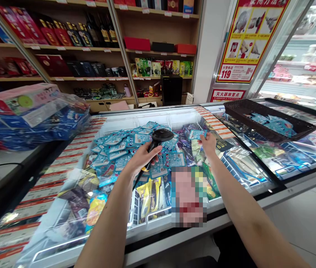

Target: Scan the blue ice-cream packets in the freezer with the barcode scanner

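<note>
My left hand point(147, 156) is wrapped round the handle of a black barcode scanner point(162, 136), its head pointing to the right. Between thumb and fingers of my right hand point(208, 143) is one end of a small blue packet point(197, 134). Many similar blue packets point(116, 143) lie heaped on the glass top of the chest freezer point(163, 214), below and left of the scanner. A cable runs down from the scanner handle. Through the glass show colourful ice cream packages point(149, 195).
A dark brown basket point(236, 108) with several blue packets stands on the freezer at right. Plastic-wrapped boxes point(21, 108) are stacked at left. Shelves point(158, 52) of goods line the back. A pixelated patch covers part of the freezer front.
</note>
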Available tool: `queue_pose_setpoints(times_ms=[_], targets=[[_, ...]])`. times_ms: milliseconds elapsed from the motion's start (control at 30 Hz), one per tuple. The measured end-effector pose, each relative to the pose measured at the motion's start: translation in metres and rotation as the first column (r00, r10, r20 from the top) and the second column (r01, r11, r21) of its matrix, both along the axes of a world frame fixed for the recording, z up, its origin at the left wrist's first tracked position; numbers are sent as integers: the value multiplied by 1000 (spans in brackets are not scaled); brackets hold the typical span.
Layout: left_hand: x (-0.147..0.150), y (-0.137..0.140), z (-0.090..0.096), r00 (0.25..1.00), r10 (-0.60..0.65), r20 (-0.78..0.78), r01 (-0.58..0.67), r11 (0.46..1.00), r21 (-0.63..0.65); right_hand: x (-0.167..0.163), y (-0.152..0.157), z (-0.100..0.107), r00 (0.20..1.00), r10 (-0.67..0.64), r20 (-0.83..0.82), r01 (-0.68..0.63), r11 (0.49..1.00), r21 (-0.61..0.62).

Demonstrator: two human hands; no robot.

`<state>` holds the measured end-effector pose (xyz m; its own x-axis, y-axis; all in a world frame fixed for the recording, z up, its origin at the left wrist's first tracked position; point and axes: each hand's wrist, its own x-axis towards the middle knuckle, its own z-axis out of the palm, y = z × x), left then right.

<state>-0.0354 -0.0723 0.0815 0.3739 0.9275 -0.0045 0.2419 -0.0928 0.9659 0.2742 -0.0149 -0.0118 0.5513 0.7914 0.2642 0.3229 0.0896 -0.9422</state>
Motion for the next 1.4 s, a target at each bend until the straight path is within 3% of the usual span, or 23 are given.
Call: queue_pose_setpoints(times_ms=[200,333,567,800,1000,1200,1300,1400], targets=[[0,-2,0,999,48,-3,-48,999,-17,14,-7,6,978,-135,158,134,991,19],[2,-4,1,992,119,39,-117,992,-38,13,-11,11,930,-182,320,203,979,-34],[3,-2,0,968,196,156,-198,980,0,5,-9,11,846,-81,527,195,967,-164],[4,-2,-2,973,189,136,-197,979,51,-6,-15,15,705,-73,706,296,934,-200],[2,1,-5,964,228,138,-239,968,71,-9,-17,14,674,-53,736,273,945,-182],[3,1,-4,959,247,142,-255,966,45,-10,-17,13,705,-85,704,155,987,-37],[4,1,-3,961,242,137,-249,968,41,-16,-17,18,709,84,700,-88,996,-31],[3,2,-3,960,243,136,-251,967,44,-27,-20,24,686,344,641,-380,921,-87]])
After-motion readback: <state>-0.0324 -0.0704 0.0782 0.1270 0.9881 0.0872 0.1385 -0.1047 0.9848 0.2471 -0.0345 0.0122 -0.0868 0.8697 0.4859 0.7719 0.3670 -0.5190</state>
